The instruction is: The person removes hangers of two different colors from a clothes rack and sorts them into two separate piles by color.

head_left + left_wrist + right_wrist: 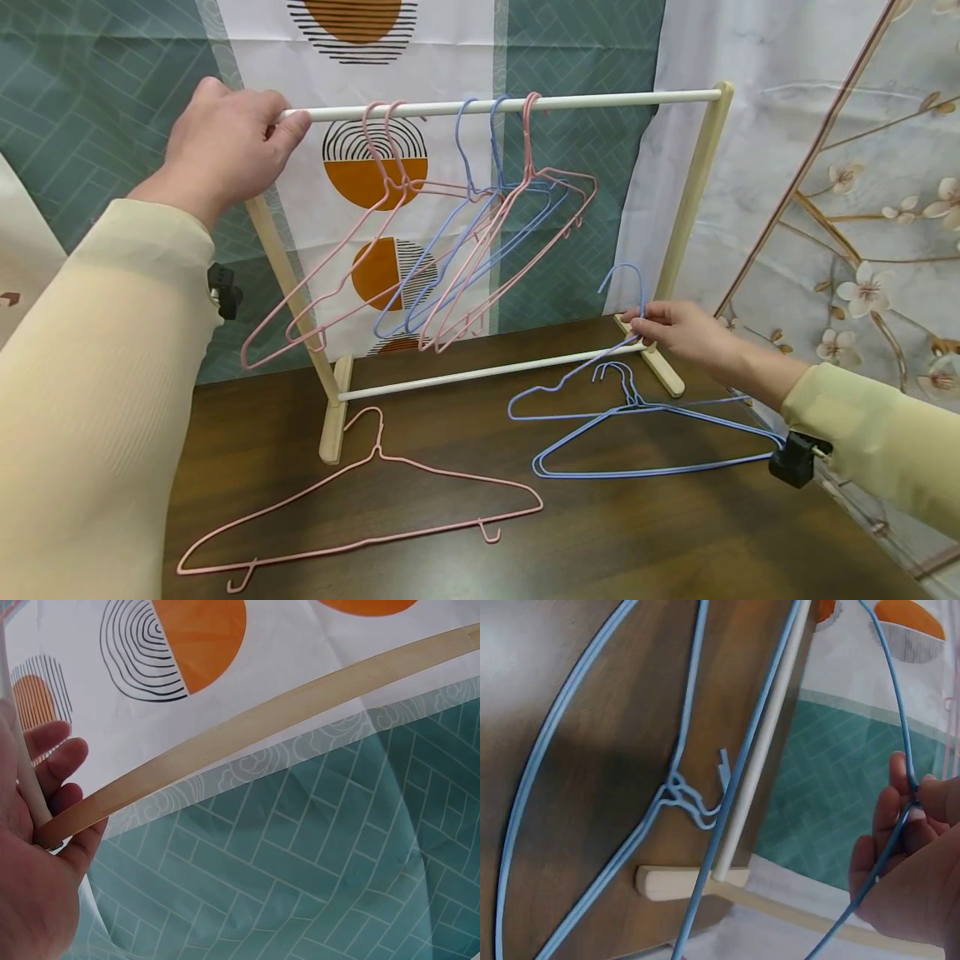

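Note:
My left hand (225, 137) grips the left top corner of a clothes rack, where the white rod (600, 102) meets the wooden post (225, 735). My right hand (686, 333) pinches a blue hanger (896, 682) at its neck, just below the hook, and holds it tilted above the table. Beneath it two blue hangers (652, 473) lie nested on the table, hooks toward the rack. Pink hangers (330, 250) and blue hangers (459, 225) hang from the rod, left of its middle and around it. One pink hanger (379, 452) lies flat at the front left.
The rack's lower white bar (487, 375) runs just above the brown table (600, 533), between wooden feet (333, 433). A patterned curtain (577, 250) hangs close behind the rack, and a floral panel (847, 167) stands to the right.

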Motion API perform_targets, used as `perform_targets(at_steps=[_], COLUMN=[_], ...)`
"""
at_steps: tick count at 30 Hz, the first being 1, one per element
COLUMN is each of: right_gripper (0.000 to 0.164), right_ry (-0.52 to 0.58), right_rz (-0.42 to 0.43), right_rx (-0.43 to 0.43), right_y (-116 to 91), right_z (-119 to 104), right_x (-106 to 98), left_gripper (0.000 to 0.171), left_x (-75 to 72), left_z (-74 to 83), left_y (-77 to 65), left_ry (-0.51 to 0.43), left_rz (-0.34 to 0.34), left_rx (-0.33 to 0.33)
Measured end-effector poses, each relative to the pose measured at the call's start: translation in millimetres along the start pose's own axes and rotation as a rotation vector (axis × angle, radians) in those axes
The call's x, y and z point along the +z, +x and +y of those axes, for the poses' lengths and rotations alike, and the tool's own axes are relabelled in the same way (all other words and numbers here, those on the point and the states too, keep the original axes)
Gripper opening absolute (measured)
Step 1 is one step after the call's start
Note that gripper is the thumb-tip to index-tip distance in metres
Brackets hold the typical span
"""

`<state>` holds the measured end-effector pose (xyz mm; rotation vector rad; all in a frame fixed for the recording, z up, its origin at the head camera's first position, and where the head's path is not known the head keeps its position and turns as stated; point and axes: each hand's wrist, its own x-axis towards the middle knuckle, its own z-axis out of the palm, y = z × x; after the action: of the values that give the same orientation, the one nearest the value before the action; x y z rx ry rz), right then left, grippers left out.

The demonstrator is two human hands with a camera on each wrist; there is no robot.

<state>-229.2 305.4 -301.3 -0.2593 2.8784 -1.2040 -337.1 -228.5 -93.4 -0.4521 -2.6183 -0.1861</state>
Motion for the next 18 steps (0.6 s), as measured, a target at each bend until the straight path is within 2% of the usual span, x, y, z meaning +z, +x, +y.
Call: perform_targets(at_steps=[6, 11, 14, 18], right_gripper=[0.03, 0.025, 0.023, 0.029], right_ry=[-0.128, -0.158, -0.143, -0.143], right_rz=[-0.038, -0.033, -0.019, -0.023], right_rx=[-0.023, -0.025, 0.012, 0.085], right_y=[-2.9, -5.3, -5.4, -4.7], right_z=[22.3, 42.2, 54.0, 66.7], right_x=[12.2, 24.5, 33.2, 42.2], left_gripper=[0.053, 0.053, 0.053, 0.054], left_x=[0.1, 0.0, -0.1, 0.2], left_z=[0.3, 0.2, 0.0, 0.5], left_y=[0.3, -0.6, -1.1, -0.7], left_ry=[0.001, 0.005, 0.006, 0.004], left_rz=[0.001, 0.005, 0.006, 0.006], left_rx=[0.003, -0.001, -0.005, -0.002])
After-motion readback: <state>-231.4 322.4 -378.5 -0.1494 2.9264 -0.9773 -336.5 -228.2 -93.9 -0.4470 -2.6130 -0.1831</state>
